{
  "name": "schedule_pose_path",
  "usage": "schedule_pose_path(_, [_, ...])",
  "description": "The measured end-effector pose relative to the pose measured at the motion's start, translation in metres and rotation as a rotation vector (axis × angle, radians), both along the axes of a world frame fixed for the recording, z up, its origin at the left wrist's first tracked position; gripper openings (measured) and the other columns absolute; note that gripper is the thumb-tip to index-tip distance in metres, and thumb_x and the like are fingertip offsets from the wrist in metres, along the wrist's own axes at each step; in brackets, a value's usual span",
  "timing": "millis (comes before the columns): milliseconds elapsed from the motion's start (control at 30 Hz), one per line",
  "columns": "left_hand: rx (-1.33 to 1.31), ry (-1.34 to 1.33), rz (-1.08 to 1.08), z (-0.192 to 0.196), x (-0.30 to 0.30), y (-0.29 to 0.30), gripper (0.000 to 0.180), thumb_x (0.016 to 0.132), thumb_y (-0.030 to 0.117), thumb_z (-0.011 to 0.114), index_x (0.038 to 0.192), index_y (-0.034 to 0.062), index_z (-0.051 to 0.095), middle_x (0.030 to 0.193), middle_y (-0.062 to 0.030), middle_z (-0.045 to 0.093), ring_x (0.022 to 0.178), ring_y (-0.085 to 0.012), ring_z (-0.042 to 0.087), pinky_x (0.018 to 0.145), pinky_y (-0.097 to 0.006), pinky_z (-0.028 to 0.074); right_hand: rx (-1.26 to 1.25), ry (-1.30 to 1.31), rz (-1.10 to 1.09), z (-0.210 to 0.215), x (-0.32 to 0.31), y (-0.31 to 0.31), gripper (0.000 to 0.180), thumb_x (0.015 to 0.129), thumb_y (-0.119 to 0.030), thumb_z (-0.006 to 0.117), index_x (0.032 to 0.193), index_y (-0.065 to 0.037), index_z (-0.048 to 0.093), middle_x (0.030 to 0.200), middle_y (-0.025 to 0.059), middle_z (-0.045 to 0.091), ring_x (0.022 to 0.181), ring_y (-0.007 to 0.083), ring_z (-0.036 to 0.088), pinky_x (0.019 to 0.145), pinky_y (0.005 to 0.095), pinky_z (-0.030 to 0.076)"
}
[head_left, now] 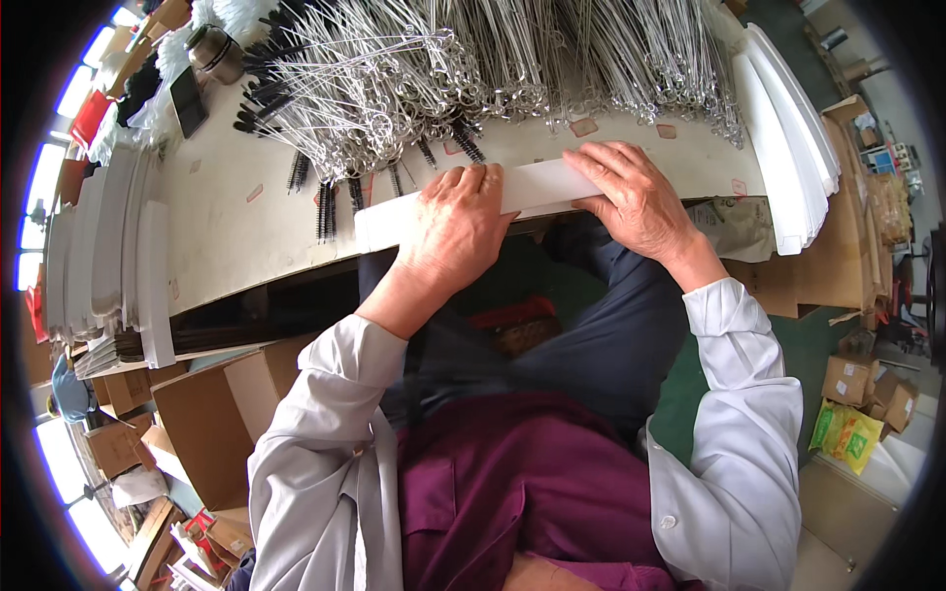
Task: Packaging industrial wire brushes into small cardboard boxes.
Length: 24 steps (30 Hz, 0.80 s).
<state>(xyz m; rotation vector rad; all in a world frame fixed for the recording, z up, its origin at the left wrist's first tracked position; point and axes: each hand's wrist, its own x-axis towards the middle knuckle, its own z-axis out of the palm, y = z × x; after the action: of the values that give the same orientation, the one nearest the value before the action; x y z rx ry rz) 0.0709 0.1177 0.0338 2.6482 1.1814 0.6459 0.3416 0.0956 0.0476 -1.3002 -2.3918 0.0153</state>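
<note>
A long, narrow white carton (537, 185) lies across the near edge of the table, in both my hands. My left hand (455, 229) is closed over its left half, knuckles up. At its right end, my right hand (631, 202) grips with the fingers on top and the thumb at the near side. The palms hide parts of the carton, and I cannot tell whether its end is open. Just beyond it is a large heap of wire brushes (414, 94) with looped metal ends. Black bristles (326, 212) of several brushes point toward me.
Stacks of flat white cartons stand at the table's left (103, 246) and right (783, 138) ends. A phone (188, 102) and a metal flask (214, 53) are at the back left. Below left sits an open cardboard box (212, 424). A yellow-green packet (845, 435) is at the right.
</note>
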Motion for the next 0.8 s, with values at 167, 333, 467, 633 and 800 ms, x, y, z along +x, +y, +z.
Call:
schedule_pose_path(167, [0.036, 0.010, 0.044, -0.006, 0.010, 0.002, 0.054, 0.087, 0.022, 0.076, 0.130, -0.0040, 0.057, 0.121, -0.0191, 0.065, 0.113, -0.0366, 0.062, 0.095, -0.047, 0.051, -0.020, 0.072, -0.024, -0.009, 0.000, 0.003, 0.054, 0.081, -0.013, 0.081, 0.133, -0.006, 0.065, 0.130, 0.0106, 0.065, 0.120, 0.0317, 0.059, 0.106, 0.0430, 0.048])
schedule_pose_path(333, [0.037, -0.050, 0.032, -0.011, 0.006, -0.009, 0.065, 0.085, 0.026, 0.078, 0.137, -0.0047, 0.054, 0.133, -0.0227, 0.060, 0.125, -0.0397, 0.056, 0.107, -0.049, 0.046, -0.042, 0.000, -0.017, -0.010, -0.001, -0.007, 0.056, 0.085, -0.021, 0.078, 0.136, -0.005, 0.062, 0.136, 0.0132, 0.062, 0.126, 0.0334, 0.056, 0.111, 0.0433, 0.045])
schedule_pose_path(467, [0.107, 0.051, 0.041, -0.027, 0.011, -0.024, 0.073, 0.085, 0.030, 0.079, 0.142, -0.0059, 0.050, 0.143, -0.0256, 0.054, 0.133, -0.0412, 0.051, 0.115, -0.051, 0.039, -0.046, -0.062, -0.036, -0.021, -0.016, -0.026, 0.072, 0.086, -0.034, 0.077, 0.143, 0.002, 0.054, 0.149, 0.0215, 0.051, 0.141, 0.0363, 0.046, 0.123, 0.0451, 0.033])
schedule_pose_path(633, [0.129, 0.177, 0.031, -0.032, 0.012, -0.022, 0.075, 0.089, 0.030, 0.075, 0.148, -0.0059, 0.045, 0.150, -0.0266, 0.049, 0.140, -0.0409, 0.046, 0.119, -0.052, 0.034, 0.001, -0.075, 0.013, -0.037, -0.054, -0.020, 0.072, 0.085, -0.020, 0.074, 0.147, 0.005, 0.048, 0.153, 0.0209, 0.048, 0.145, 0.0361, 0.042, 0.124, 0.0466, 0.032])
schedule_pose_path(800, [0.168, 0.257, 0.053, -0.032, -0.040, -0.030, 0.062, 0.093, 0.016, 0.059, 0.146, -0.0109, 0.044, 0.152, -0.0296, 0.045, 0.144, -0.0403, 0.041, 0.123, -0.050, 0.029, 0.040, -0.093, -0.194, -0.039, 0.003, -0.025, 0.069, 0.086, -0.015, 0.071, 0.147, 0.006, 0.047, 0.155, 0.0184, 0.047, 0.147, 0.0337, 0.042, 0.124, 0.0462, 0.031])
